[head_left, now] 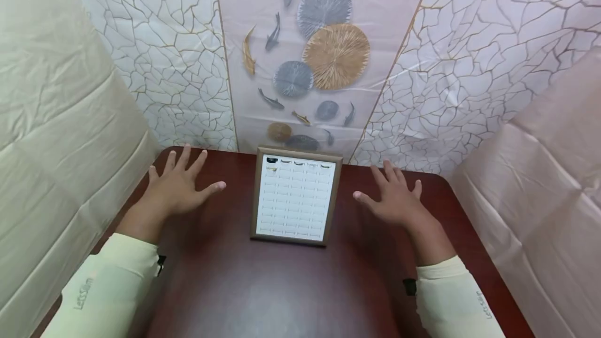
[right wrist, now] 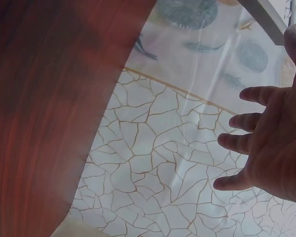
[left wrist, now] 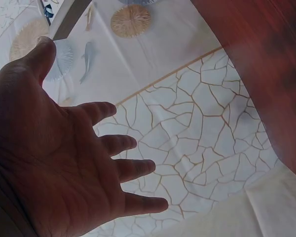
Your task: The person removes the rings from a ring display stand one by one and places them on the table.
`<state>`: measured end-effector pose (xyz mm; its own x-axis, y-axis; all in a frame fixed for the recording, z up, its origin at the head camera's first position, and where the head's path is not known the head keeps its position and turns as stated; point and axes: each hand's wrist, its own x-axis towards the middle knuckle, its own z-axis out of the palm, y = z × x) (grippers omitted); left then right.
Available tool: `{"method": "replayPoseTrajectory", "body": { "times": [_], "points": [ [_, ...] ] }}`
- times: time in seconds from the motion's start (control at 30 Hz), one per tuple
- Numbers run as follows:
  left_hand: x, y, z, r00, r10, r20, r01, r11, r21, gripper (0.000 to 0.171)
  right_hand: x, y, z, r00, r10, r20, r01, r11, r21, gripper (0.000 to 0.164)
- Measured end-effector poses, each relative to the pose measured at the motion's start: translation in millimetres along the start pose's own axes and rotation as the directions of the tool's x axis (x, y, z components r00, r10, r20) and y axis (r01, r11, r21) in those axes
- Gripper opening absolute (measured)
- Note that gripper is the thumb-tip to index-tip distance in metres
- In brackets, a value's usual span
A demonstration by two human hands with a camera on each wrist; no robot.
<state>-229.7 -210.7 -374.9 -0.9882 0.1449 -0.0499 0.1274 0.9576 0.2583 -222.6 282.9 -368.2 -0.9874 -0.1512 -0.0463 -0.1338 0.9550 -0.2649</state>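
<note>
A ring display board (head_left: pixel 293 202) with a brown wooden frame and rows of slits in its white face is at the middle of the table's far part. Several rings sit along its top row, among them a thick black ring (head_left: pixel 272 160); a gold-coloured ring (head_left: pixel 271 169) is just below. Left of the board and apart from it, my left hand (head_left: pixel 176 186) is spread and holds nothing; its palm (left wrist: pixel 64 163) shows in the left wrist view. My right hand (head_left: pixel 396 200), likewise spread and bare, is to the board's right without touching it.
The dark red table (head_left: pixel 272 291) carries the board. Behind it hangs a cloth (head_left: pixel 178 56) with a cracked-stone pattern and a fish panel. Beige drapes close off the left (head_left: pixel 61 134) and right (head_left: pixel 530 186) sides.
</note>
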Motion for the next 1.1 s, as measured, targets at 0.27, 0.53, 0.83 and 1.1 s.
{"method": "replayPoseTrajectory", "body": {
  "times": [0.27,0.53,0.83,1.1],
  "points": [
    [2.1,9.5,8.7,1.0,0.027,-0.01,-0.027,0.999,-0.03,0.109,-0.4,-8.4,1.7,1.0,-0.01,-0.027,0.01,1.0,-0.008,0.1],
    [5.5,16.3,13.4,0.999,0.047,-0.005,-0.047,0.997,-0.055,0.109,6.3,-22.9,1.3,0.992,-0.044,-0.121,0.045,0.999,0.011,0.095],
    [11.4,28.1,20.5,0.997,0.065,-0.029,-0.068,0.99,-0.127,0.103,15.4,-44.0,0.8,0.971,-0.05,-0.233,0.07,0.995,0.076,0.085],
    [16.9,40.5,29.7,0.996,0.087,-0.033,-0.091,0.985,-0.148,0.103,17.7,-57.9,4.0,0.949,-0.066,-0.307,0.103,0.989,0.104,0.077]
  ]
}}
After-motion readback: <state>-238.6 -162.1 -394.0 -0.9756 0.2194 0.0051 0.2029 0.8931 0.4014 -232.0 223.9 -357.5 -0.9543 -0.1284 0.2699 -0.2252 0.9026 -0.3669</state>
